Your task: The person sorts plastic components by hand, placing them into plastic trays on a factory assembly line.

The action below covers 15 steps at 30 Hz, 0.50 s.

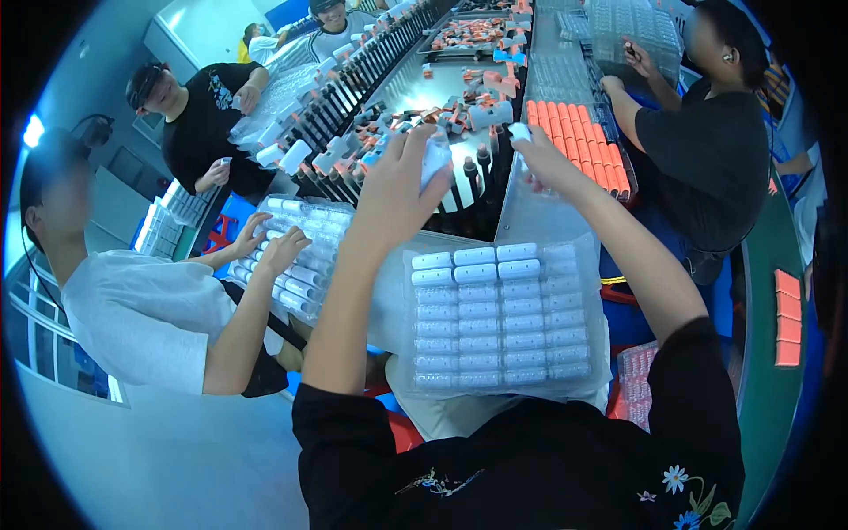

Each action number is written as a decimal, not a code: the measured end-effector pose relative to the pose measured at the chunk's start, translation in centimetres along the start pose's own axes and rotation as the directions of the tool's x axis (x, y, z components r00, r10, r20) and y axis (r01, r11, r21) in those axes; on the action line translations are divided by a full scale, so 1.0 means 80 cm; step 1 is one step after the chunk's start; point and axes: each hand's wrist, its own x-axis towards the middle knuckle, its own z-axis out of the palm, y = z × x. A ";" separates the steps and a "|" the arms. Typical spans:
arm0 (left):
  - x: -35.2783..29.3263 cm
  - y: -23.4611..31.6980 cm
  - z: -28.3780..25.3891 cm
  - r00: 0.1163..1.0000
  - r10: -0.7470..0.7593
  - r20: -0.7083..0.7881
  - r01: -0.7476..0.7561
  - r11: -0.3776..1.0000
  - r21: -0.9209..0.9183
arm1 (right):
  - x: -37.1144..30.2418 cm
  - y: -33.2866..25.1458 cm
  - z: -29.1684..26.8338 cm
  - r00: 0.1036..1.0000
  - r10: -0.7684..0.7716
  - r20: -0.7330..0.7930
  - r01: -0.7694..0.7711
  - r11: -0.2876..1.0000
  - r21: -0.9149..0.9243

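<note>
My left hand (393, 190) is raised over the far end of the tray, its fingers wrapped round a white plastic casing (435, 157). To the right, my right hand (546, 161) is closed on a small white piece (519, 132) at its fingertips; its exact kind is hard to make out. Below both hands a clear blister tray (583, 309) lies at the table's near edge and over my lap. White rounded casings (475, 255) fill part of its far rows, while the nearer pockets show bare moulded plastic.
Ahead runs a machine line with black upright posts (331, 181) and piled orange and white parts (459, 115). A tray of orange casings (579, 146) stands at right. One co-worker's hands (269, 243) work over another white-filled tray (296, 287) at left; another person (707, 132) sits at right.
</note>
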 end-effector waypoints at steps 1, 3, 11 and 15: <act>0.003 0.000 -0.010 0.997 -0.067 0.028 0.068 0.997 -0.022 | 0.005 -0.020 0.017 0.995 -0.020 -0.100 0.017 0.999 -0.036; 0.019 0.009 0.000 1.000 -0.003 -0.007 0.003 0.997 -0.074 | 0.083 0.016 0.013 0.828 -0.520 -0.208 0.391 0.802 -0.451; -0.013 -0.021 0.003 0.948 -0.312 -0.065 0.271 0.896 -0.353 | 0.007 -0.061 0.087 0.861 -0.487 0.147 0.379 0.421 -0.824; 0.041 -0.011 0.033 0.884 -0.461 0.077 0.403 0.667 -0.627 | -0.006 0.011 0.088 0.837 -0.424 0.347 0.517 0.402 -0.756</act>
